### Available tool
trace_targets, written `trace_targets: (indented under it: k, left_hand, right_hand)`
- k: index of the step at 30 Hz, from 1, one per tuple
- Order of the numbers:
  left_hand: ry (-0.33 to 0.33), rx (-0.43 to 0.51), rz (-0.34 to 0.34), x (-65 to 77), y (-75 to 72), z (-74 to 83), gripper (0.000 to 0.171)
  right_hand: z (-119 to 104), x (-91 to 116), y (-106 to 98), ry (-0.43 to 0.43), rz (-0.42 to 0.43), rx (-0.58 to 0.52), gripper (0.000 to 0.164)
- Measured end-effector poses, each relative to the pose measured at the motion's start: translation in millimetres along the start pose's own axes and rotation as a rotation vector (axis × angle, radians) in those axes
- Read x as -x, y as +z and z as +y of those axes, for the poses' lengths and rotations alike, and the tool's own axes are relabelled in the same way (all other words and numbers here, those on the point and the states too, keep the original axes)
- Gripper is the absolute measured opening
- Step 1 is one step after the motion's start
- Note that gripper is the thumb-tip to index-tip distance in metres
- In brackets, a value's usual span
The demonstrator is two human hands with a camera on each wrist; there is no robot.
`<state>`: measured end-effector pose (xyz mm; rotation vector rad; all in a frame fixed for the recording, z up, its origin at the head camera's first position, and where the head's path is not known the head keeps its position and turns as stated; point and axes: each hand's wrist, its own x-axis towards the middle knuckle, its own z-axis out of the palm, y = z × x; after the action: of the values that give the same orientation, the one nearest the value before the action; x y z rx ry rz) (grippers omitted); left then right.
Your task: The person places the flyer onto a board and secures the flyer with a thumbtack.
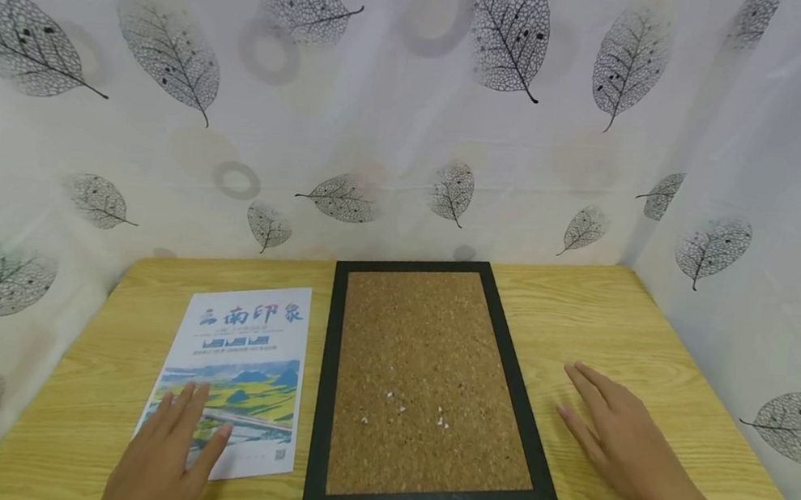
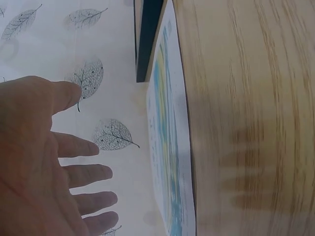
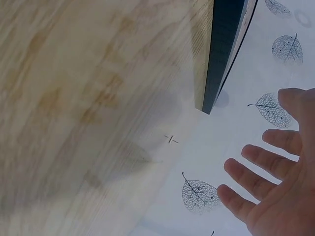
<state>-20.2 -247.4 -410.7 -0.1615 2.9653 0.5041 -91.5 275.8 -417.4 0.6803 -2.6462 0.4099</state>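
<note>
A cork board (image 1: pixel 427 342) with a black frame lies flat on the wooden table, a few small white bits (image 1: pixel 441 421) scattered over its lower half. To its left lies a white poster (image 1: pixel 243 421) with Chinese lettering and a landscape of green and yellow fields. My left hand (image 1: pixel 162 453) hovers over the poster's lower left part, fingers extended; the left wrist view shows it raised above the paper and holding nothing. On the other side, my right hand (image 1: pixel 618 440) is held over the table beside the board's right edge. Its fingers are spread and bare in the right wrist view.
The light wood table (image 1: pixel 606 320) extends on both sides of the board. White cloth (image 1: pixel 399 128) printed with dark leaves hangs behind the table and along its left and right sides. Near its far edge, the board's frame comes close to the cloth.
</note>
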Motion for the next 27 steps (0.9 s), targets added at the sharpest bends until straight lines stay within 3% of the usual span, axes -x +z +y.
trace_targets:
  k: [5, 18, 27]
  left_hand:
    - [-0.030, -0.022, -0.008, -4.9, -3.3, -6.7, 0.090]
    - [-0.194, -0.020, -0.075, -13.6, -5.7, -24.8, 0.100]
    - [-0.298, -0.003, -0.139, -22.3, -1.9, -39.8, 0.109]
  right_hand:
    - [4, -2, 2, 0.020, 0.005, -0.003, 0.052]
    - [16, -10, 8, 0.145, -0.099, -0.010, 0.044]
    - [27, -12, 14, 0.172, -0.114, -0.015, 0.040]
